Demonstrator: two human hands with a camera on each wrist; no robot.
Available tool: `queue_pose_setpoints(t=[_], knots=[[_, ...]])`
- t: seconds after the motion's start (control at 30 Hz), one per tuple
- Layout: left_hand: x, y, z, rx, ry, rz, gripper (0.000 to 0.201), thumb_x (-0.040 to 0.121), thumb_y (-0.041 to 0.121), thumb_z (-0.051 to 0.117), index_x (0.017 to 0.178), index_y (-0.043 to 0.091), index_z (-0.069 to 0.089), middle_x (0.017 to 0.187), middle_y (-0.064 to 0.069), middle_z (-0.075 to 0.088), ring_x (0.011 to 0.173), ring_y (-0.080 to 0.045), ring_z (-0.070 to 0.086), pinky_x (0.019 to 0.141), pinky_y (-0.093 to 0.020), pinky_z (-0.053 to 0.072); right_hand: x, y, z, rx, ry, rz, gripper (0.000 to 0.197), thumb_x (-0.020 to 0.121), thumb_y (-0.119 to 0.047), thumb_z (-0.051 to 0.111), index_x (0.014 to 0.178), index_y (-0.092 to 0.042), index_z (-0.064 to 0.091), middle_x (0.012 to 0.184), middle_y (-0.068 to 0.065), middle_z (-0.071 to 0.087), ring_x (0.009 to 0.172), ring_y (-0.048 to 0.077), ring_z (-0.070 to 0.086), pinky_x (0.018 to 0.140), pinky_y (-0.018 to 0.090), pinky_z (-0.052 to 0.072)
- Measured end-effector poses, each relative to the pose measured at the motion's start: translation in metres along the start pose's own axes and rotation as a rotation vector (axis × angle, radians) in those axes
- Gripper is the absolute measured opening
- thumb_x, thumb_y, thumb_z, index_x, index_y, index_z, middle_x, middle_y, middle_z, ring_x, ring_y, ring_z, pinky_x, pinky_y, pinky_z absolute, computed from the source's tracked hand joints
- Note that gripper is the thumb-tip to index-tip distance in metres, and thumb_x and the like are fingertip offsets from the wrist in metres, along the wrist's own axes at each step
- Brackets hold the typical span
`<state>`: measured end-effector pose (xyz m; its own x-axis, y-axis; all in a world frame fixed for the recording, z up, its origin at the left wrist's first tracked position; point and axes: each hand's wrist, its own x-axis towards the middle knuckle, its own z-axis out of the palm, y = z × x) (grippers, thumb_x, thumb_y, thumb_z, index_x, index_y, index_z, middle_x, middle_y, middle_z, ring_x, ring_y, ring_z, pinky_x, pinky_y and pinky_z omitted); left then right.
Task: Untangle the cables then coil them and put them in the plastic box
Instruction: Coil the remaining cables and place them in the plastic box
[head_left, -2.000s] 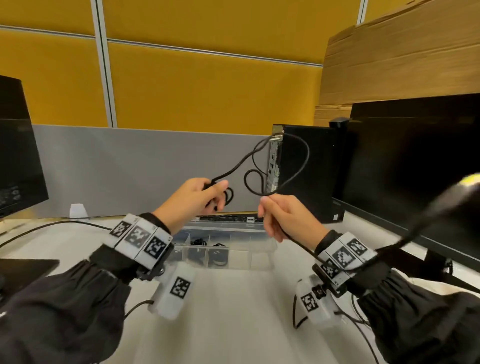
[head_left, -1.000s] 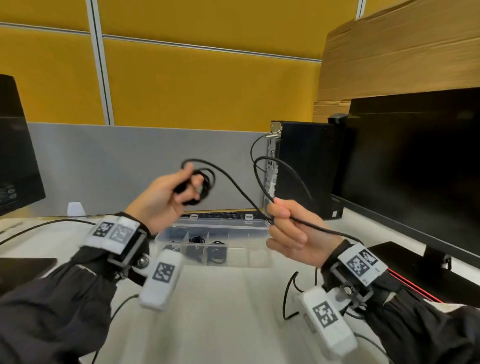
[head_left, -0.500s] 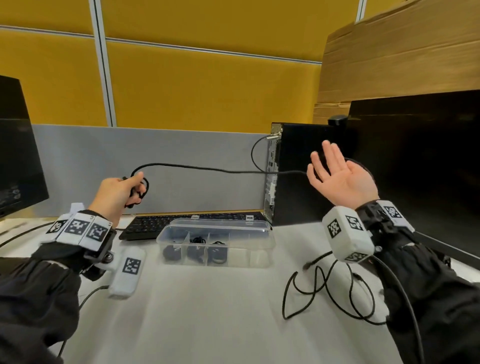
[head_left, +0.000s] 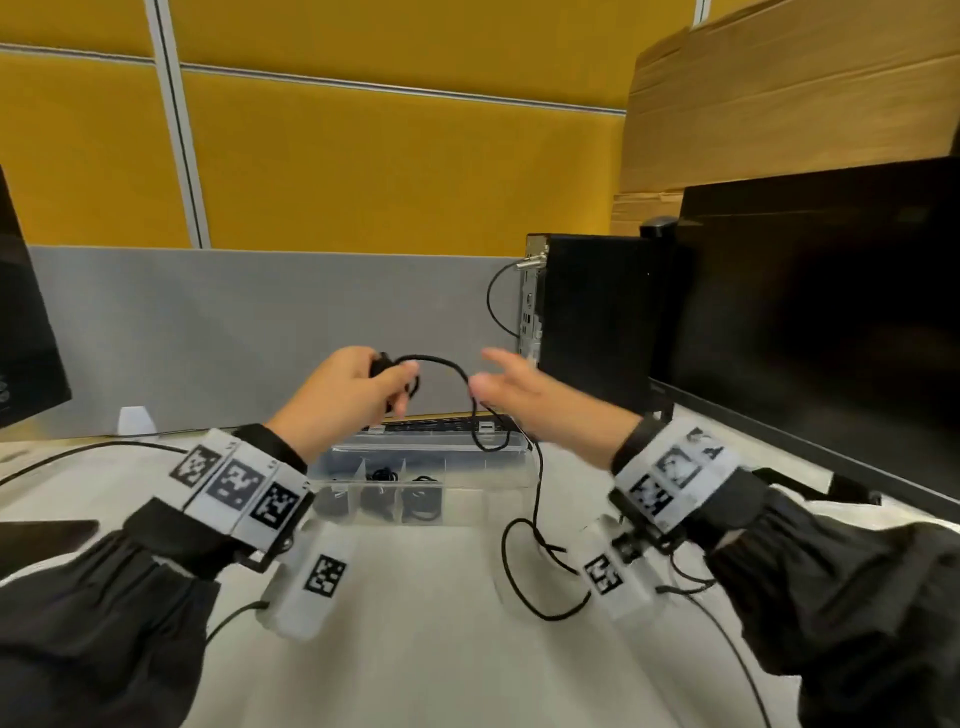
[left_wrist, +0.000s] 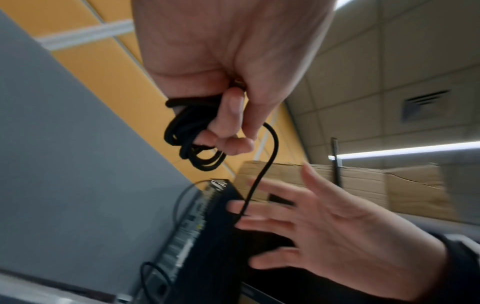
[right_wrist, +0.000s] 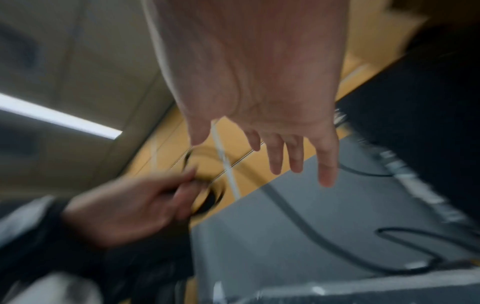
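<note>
My left hand (head_left: 363, 387) is raised above the desk and pinches a small coil of black cable (left_wrist: 191, 133) between thumb and fingers. From the coil the loose black cable (head_left: 537, 467) arches right, drops past the box and trails in loops on the desk. My right hand (head_left: 519, 395) is beside it, fingers spread and straight, with the cable running across the fingers (left_wrist: 262, 207). The right wrist view is blurred; it shows the right hand's straight fingers (right_wrist: 296, 156) and my left hand (right_wrist: 145, 197). The clear plastic box (head_left: 498, 499) lies behind, several compartments holding coiled cables.
A black keyboard (head_left: 447, 423) lies behind the box. A black computer tower (head_left: 592, 322) and a large monitor (head_left: 831, 322) stand at the right. Another monitor (head_left: 26, 332) is at the left edge. A grey partition (head_left: 260, 322) backs the white desk (head_left: 415, 649).
Both hands came back together at the middle. The cable, stretched taut half a second ago, now sags in an arch. My right hand dropped from shoulder height to the cable.
</note>
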<state>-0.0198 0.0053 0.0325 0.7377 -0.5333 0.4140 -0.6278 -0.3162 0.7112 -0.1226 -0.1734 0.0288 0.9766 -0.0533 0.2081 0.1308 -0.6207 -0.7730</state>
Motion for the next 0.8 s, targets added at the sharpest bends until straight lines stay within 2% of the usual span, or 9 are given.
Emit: queue_pose_setpoints(t=[0.1, 0.2, 0.3, 0.37, 0.43, 0.53, 0.63, 0.73, 0.8], knots=[[-0.012, 0.018, 0.004, -0.042, -0.105, 0.066, 0.034, 0.096, 0.028, 0.048, 0.072, 0.006, 0.058, 0.042, 0.008, 0.053, 0.040, -0.004, 0.042, 0.048, -0.011, 0.034, 0.001, -0.005, 0.019, -0.070, -0.002, -0.197, 0.026, 0.100, -0.027, 0.038, 0.110, -0.010, 0.055, 0.101, 0.001, 0.062, 0.090, 0.002, 0.058, 0.079, 0.017, 0.046], [-0.028, 0.026, -0.003, -0.353, -0.310, 0.048, 0.024, 0.089, 0.023, 0.051, 0.080, 0.002, 0.057, 0.058, -0.002, 0.065, 0.051, -0.011, 0.054, 0.057, -0.019, 0.042, 0.008, -0.005, 0.006, -0.034, 0.223, -0.324, 0.028, 0.100, -0.020, 0.038, 0.074, -0.017, 0.046, 0.063, -0.006, 0.047, 0.053, -0.001, 0.049, 0.058, 0.019, 0.047], [-0.037, 0.037, -0.002, -0.670, -0.341, 0.066, 0.025, 0.081, 0.023, 0.048, 0.072, 0.006, 0.064, 0.056, -0.001, 0.063, 0.050, -0.008, 0.054, 0.059, -0.018, 0.045, 0.019, 0.004, 0.005, -0.257, 0.287, -0.371, 0.026, 0.101, -0.024, 0.035, 0.087, -0.010, 0.052, 0.073, -0.002, 0.054, 0.066, 0.005, 0.052, 0.065, 0.029, 0.044], [-0.035, 0.043, 0.000, -0.956, -0.223, 0.071, 0.028, 0.080, 0.020, 0.048, 0.072, 0.009, 0.072, 0.061, 0.001, 0.065, 0.053, -0.006, 0.056, 0.058, -0.015, 0.048, 0.022, 0.006, 0.018, -0.382, 0.136, -0.301, 0.027, 0.102, -0.030, 0.032, 0.107, -0.011, 0.051, 0.090, 0.004, 0.062, 0.082, 0.018, 0.058, 0.074, 0.038, 0.046], [-0.028, 0.043, 0.003, -1.122, -0.090, 0.090, 0.027, 0.087, 0.017, 0.046, 0.091, 0.004, 0.069, 0.079, -0.001, 0.072, 0.067, -0.006, 0.065, 0.061, -0.015, 0.049, 0.019, 0.003, 0.032, -0.503, -0.013, -0.244, 0.026, 0.102, -0.035, 0.029, 0.110, -0.016, 0.046, 0.088, 0.003, 0.060, 0.075, 0.019, 0.055, 0.071, 0.037, 0.045], [-0.013, 0.034, 0.008, -0.934, 0.085, 0.164, 0.028, 0.099, 0.016, 0.036, 0.107, 0.002, 0.058, 0.106, -0.002, 0.071, 0.094, -0.013, 0.068, 0.072, -0.019, 0.049, 0.010, -0.003, 0.043, -0.694, -0.047, -0.291, 0.034, 0.101, -0.039, 0.026, 0.111, -0.012, 0.045, 0.081, 0.006, 0.057, 0.069, 0.023, 0.054, 0.064, 0.038, 0.046], [-0.003, 0.015, 0.009, -0.553, 0.216, 0.225, 0.037, 0.100, 0.028, 0.033, 0.115, 0.001, 0.051, 0.114, 0.000, 0.066, 0.098, -0.009, 0.067, 0.082, -0.024, 0.046, 0.005, -0.005, 0.039, -0.833, 0.024, -0.401, 0.027, 0.101, -0.039, 0.026, 0.094, -0.016, 0.040, 0.067, -0.003, 0.046, 0.060, 0.021, 0.048, 0.054, 0.033, 0.039], [-0.008, 0.004, 0.011, -0.207, 0.140, 0.283, 0.045, 0.091, 0.049, 0.038, 0.106, 0.009, 0.052, 0.089, 0.008, 0.067, 0.081, 0.008, 0.062, 0.076, -0.008, 0.041, 0.005, -0.011, 0.022, -0.792, 0.281, -0.580, 0.037, 0.096, -0.047, 0.028, 0.093, -0.018, 0.051, 0.065, -0.010, 0.044, 0.057, 0.015, 0.045, 0.046, 0.031, 0.035], [-0.014, 0.001, 0.014, -0.051, 0.048, 0.313, 0.047, 0.088, 0.057, 0.047, 0.100, 0.012, 0.052, 0.076, 0.005, 0.066, 0.068, 0.001, 0.061, 0.063, -0.010, 0.042, 0.010, -0.015, 0.008, -0.721, 0.442, -0.647, 0.039, 0.091, -0.049, 0.033, 0.091, -0.020, 0.059, 0.066, -0.011, 0.050, 0.059, 0.009, 0.048, 0.048, 0.035, 0.046]])
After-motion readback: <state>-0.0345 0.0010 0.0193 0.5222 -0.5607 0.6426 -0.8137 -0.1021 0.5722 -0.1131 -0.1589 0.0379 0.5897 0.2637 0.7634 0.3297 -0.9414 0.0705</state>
